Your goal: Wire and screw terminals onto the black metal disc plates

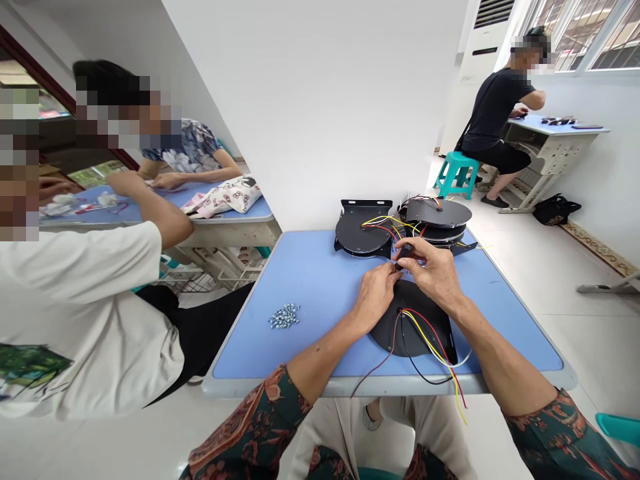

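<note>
A round black metal housing [383, 335] lies near the front edge of the table, with red, yellow, white, black and brown wires [425, 325] coming out of its middle. My right hand [434, 272] is closed around the black handle of a screwdriver [403, 255], held over the housing's far edge. Right beside it, my left hand [376, 293] has its fingers pinched together near the tool's lower end. What those fingers grip is hidden. To the left on the table sits a small pile of silvery screws [285, 317].
More black housings with wires stand at the table's back: one at left [364, 230], a stack at right [440, 217]. The blue table [305, 267] meets a white pillar [320, 120]. A person in white [110, 300] sits close on the left; others work farther off.
</note>
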Available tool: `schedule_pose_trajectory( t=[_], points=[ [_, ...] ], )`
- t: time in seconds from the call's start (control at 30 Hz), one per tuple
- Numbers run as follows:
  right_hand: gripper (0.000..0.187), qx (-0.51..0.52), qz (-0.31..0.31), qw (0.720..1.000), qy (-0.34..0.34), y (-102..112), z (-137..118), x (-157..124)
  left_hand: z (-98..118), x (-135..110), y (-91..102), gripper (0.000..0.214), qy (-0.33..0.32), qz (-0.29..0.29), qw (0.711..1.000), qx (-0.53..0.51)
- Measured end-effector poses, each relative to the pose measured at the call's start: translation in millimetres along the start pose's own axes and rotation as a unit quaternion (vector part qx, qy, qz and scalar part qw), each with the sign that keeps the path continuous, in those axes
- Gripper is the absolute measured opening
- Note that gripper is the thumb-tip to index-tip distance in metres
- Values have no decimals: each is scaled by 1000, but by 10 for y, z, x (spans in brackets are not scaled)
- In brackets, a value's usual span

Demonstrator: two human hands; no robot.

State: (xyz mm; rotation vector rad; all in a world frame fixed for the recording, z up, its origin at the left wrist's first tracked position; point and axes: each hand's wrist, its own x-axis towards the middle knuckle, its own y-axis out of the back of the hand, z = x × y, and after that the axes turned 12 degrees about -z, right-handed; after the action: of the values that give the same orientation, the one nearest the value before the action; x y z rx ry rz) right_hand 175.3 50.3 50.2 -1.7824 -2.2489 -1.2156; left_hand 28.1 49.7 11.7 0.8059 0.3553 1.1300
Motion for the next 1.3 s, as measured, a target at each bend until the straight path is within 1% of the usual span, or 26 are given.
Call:
schedule_pose_trajectory(
  t=[0.1, 0.37, 0.53, 0.63, 0.73, 0.9, 1.0, 1.07, 1.17, 1.3],
  points=[
    [25, 6, -5, 1000, -6, -3, -10, -3, 8, 5, 3, 17, 8, 0, 1000, 0],
    [22, -25, 9, 1000, 0, -44, -18, -5, 7, 1, 1, 21, 4, 11, 999, -34],
    [32, -43, -13, 999, 13, -17, -19, -15, -11, -12, -9, 23, 0, 11, 999, -34],
    [35, -20, -22, 999, 14, -20, -24, -13, -4, -8, -4, 22, -8, -4, 1000, -13],
    [32, -8, -17, 1000, 11, -37, -28, -10, 11, -1, 8, 24, -4, -10, 1000, 2],
    [26, -18, -20, 1000, 8, -44, -43, -13, 18, 0, 14, 24, 1, -6, 1000, -6],
    [26, -17, -26, 999, 12, -40, -52, -17, 18, -1, 16, 25, -5, -2, 1000, -15],
    [27, -22, -19, 999, 14, -39, -50, -18, 22, -2, 20, 25, -5, -3, 1000, -13],
    [26, -30, -10, 999, 17, -36, -33, -15, 33, -6, 22, 23, 1, -8, 1000, 3],
    [27, -26, -15, 999, 20, -34, -2, -9, 32, -16, 12, 23, -7, -10, 1000, 22]
  ],
)
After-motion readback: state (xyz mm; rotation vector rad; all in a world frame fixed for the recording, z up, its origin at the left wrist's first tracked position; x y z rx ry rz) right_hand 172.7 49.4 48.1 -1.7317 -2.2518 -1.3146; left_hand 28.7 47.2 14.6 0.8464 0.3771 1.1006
